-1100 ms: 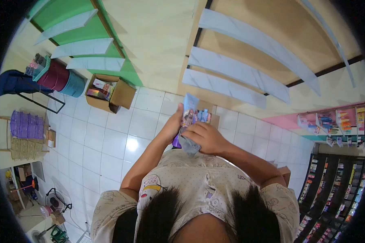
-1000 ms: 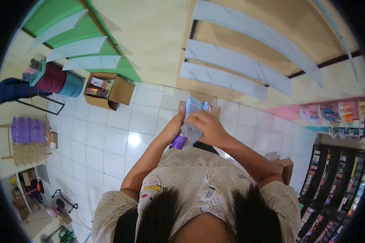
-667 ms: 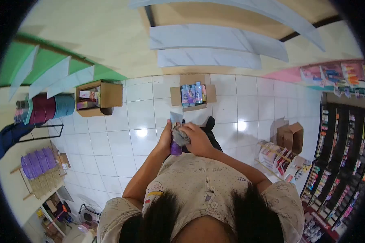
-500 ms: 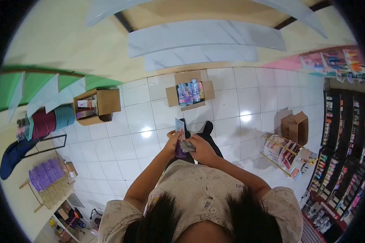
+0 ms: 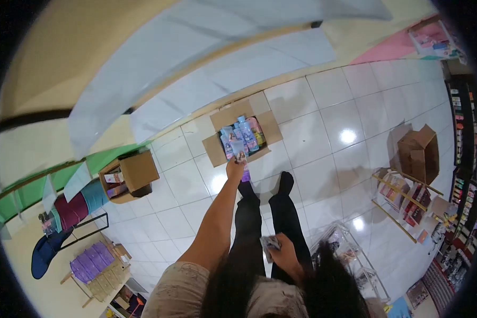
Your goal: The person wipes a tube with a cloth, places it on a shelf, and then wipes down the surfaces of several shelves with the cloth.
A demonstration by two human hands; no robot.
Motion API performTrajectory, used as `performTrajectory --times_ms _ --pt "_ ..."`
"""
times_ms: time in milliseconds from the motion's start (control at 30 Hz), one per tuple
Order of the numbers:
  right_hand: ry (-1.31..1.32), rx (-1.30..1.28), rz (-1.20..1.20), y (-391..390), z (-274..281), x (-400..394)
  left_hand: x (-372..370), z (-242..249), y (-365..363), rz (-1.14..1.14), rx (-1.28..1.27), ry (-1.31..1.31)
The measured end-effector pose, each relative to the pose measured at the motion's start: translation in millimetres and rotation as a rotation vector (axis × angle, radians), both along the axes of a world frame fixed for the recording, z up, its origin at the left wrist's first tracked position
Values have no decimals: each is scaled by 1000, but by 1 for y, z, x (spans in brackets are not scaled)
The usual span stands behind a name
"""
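— How many boxes on the floor?
— Three: the open box (image 5: 242,132) of bottles, one by the green wall (image 5: 130,175), one at right (image 5: 418,153).
— And the bottle (image 5: 241,158)?
— One, clasped in the left hand (image 5: 235,168), stretched out just over that open box, purple cap towards the person, long axis running away.
— The right hand (image 5: 283,250)?
— Closed on a small cloth (image 5: 270,243), half hidden by hair.

A second open carton (image 5: 127,177) and a brown box (image 5: 418,153) on white tiles (image 5: 312,138).
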State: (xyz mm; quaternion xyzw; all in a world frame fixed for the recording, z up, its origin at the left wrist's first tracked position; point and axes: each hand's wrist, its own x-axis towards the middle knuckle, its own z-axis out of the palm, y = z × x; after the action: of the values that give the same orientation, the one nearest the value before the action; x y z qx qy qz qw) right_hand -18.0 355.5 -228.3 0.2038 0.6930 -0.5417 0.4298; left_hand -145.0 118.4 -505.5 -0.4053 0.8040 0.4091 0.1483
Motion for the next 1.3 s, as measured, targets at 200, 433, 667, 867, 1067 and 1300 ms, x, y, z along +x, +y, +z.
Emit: performTrajectory --times_ms 200,433,667,867,1067,1300 --pt "-103 123 -78 45 -54 38 -55 -115 -12 -79 -364 -7" --pt "-107 23 -225 65 -69 32 -72 -122 -8 -71 -304 -113" --pt "-39 88 -46 58 -87 51 -78 -103 16 -29 -493 -232" --pt "1 68 -190 30 -39 14 -63 -76 -8 -116 -283 -51" --pt "-67 -91 -310 25 -48 40 16 53 -33 -408 -154 297" --pt "633 -14 -112 -48 100 -79 19 376 -77 -492 -116 809"
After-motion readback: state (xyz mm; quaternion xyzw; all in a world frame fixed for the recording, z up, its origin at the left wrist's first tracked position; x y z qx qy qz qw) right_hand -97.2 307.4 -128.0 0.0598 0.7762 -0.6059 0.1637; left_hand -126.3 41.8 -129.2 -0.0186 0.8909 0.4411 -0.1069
